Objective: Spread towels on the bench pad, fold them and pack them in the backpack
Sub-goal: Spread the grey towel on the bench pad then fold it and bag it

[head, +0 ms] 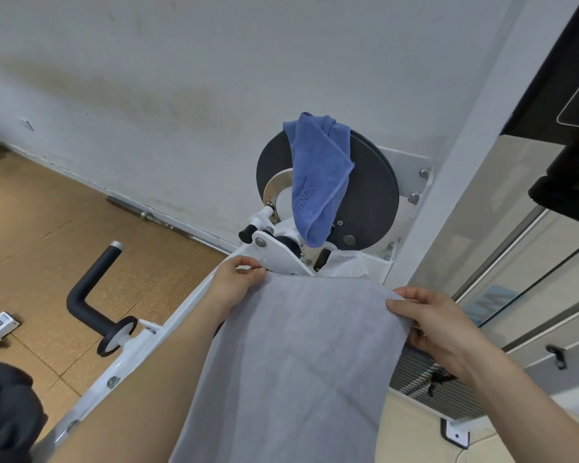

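**Both hands holding grey towel [298, 362] at its far corners**

Far left: a black bundle [4, 416] is sitting in the lower corner (can't tell what it is). Tan floor [30, 228] is lying open beyond it, with a bar [168, 222] lying along the foot of the wall. A black padded handle [91, 295] is sticking up and left off the white frame [141, 349], well apart from the towel's left edge.

Left hand [238, 282] is pinching the towel's far-left corner, with thumb and forefinger closed on the hem. The towel's long axis is running away from the wearer. The near end is going out of the bottom of the picture. The far short edge is stretching between the two hands, just short of the white pivot bracket [274, 252]. The cloth is hanging mostly flat with faint creases, covering the frame under it.

Above the far edge, a blue towel [318, 182] is hanging draped over a dark disc [371, 195], its lower tip pointing down and not touching the grey one.

Right hand [438, 325] is gripping the far-right corner, thumb on top and fingers curled under the edge. So the cloth is lying between and below both grips. Right of that hand, a grey ribbed panel [425, 379] and a white post [465, 162] are crowding in, leaving little room on that side.
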Available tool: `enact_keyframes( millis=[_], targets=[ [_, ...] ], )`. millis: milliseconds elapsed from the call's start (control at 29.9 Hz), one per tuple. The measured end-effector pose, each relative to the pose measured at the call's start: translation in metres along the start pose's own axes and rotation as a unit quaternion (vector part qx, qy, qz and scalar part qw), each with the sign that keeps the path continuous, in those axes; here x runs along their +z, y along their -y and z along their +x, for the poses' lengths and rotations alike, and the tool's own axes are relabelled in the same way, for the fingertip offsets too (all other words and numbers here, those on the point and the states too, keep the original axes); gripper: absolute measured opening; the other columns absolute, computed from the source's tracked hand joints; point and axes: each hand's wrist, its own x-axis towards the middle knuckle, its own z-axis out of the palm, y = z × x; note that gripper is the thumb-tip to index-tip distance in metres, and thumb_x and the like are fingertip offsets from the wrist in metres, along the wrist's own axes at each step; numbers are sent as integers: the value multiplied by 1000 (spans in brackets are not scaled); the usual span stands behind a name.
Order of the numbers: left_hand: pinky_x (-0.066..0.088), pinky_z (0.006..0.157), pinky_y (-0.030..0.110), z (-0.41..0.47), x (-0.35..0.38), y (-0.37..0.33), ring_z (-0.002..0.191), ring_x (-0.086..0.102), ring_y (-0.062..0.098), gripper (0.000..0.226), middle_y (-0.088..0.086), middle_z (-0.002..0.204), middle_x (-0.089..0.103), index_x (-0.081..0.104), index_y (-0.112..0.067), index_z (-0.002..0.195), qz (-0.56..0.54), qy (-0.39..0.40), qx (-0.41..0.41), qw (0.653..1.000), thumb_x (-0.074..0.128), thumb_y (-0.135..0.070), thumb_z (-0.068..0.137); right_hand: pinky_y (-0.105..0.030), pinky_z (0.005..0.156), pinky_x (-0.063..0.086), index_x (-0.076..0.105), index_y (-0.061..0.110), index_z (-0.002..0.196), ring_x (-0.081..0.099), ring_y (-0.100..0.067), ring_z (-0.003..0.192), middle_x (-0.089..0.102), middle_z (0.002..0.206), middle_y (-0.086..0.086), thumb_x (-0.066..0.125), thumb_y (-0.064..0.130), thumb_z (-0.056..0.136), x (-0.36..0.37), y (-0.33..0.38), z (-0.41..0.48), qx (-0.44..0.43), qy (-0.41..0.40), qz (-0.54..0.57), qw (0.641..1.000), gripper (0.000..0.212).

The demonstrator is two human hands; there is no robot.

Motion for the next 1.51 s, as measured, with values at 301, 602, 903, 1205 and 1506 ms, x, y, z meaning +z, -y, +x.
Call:
enact_keyframes(
  millis=[301,602,903,1205,1506],
  targets=[
    [50,66,20,-8,-11,0,71,62,7,6,-4,80,72,76,-18,85,55,-27,55,997,77,-13,82,-23,46,32,53,15,90,44,-15,52,52,70,-7,61,21,95,-10,6,-4,41,35,-76,996,11],
    [47,74,30,-6,-37,-2,74,59,15,10,0,79,69,72,-19,77,115,-49,96,988,72,-16,87,-14,36,35,68,4,108,52,-15,66,64,86,-9,67,-4,85,-8,10,-4,17,7,59,998,24],
    [51,54,26,-19,-70,-48,52,56,15,18,8,71,63,66,-17,74,16,-125,126,984,66,-9,90,-26,73,61,69,3,90,64,-23,82,65,87,-11,69,-8,82,18,69,-14,-147,-44,40,987,13],
    [57,73,22,-71,-101,-159,65,65,12,13,-2,71,65,65,-14,82,-294,-93,240,921,61,-12,95,-14,69,48,69,22,79,63,-3,72,69,79,9,68,-1,79,20,154,-105,-517,-176,-90,833,23],
    [52,67,25,-114,-138,-28,76,58,18,22,9,87,62,67,-9,102,-32,0,-39,999,66,4,85,-36,54,51,49,32,81,54,-13,63,51,75,14,61,15,76,21,29,-147,-554,56,-502,662,22]
  ],
)
